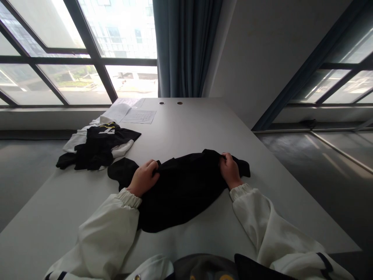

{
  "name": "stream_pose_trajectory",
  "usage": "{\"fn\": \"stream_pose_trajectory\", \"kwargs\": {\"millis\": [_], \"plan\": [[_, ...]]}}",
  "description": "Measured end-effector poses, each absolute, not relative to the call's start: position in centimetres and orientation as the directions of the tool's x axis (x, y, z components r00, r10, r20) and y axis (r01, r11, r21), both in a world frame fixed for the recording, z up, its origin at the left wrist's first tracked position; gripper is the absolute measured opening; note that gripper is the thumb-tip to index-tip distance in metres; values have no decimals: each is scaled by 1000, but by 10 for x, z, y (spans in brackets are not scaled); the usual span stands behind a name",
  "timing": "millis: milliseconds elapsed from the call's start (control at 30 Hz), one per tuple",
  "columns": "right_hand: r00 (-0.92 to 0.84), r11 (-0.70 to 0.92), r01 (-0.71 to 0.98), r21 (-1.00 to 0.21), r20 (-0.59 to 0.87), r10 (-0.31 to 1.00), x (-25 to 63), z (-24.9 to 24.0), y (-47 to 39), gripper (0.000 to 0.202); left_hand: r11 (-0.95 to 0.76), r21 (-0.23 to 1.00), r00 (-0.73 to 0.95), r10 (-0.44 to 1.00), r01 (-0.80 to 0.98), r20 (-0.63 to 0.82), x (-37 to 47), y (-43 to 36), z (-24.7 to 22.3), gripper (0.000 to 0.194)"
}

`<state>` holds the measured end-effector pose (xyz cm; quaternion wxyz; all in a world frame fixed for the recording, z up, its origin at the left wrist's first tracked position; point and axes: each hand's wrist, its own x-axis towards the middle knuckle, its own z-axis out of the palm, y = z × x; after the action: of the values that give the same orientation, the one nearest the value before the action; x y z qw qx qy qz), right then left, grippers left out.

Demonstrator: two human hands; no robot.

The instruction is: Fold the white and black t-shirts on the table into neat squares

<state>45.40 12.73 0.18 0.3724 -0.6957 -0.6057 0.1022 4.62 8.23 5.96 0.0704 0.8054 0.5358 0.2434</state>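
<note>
A black garment (183,190) rests on a white table (180,130), its long axis roughly nine-to-three o'clock, pinched by a person's left hand (143,178) at ten and right hand (230,171) at two (both equally near).

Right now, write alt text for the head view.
A bare left hand and bare right hand hold a black cloth garment on a white table. Beyond, to the left, lie crumpled black and white clothes, with white paper sheets behind them.

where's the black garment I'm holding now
The black garment is at the head view's lower middle, over the white table, gripped by your left hand and right hand, right of the clothes pile.
</note>
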Motion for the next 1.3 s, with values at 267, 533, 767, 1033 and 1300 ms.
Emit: {"fn": "stream_pose_trajectory", "kwargs": {"millis": [267, 533, 767, 1033, 1300], "plan": [[-90, 296, 780, -551, 368, 925, 449, -8, 128, 68, -115, 395, -16, 950, 911, 312, 43, 84, 55, 14], [-142, 358, 824, -440, 451, 881, 455, -19, 134, 49, -97, 384, 4, 972, 918, 236, 44, 86, 54, 22], [-170, 359, 834, -420, 423, 890, 452, -18, 134, 50, -342, 352, 304, 939, 871, 160, 47, 85, 54, 31], [-217, 409, 820, -400, 444, 869, 448, -12, 132, 43, -348, 311, 320, 937, 885, 140, 46, 87, 53, 33], [-151, 476, 680, -558, 529, 835, 408, 9, 116, 21, -321, 334, 241, 935, 886, 258, 51, 87, 52, 34]]}}
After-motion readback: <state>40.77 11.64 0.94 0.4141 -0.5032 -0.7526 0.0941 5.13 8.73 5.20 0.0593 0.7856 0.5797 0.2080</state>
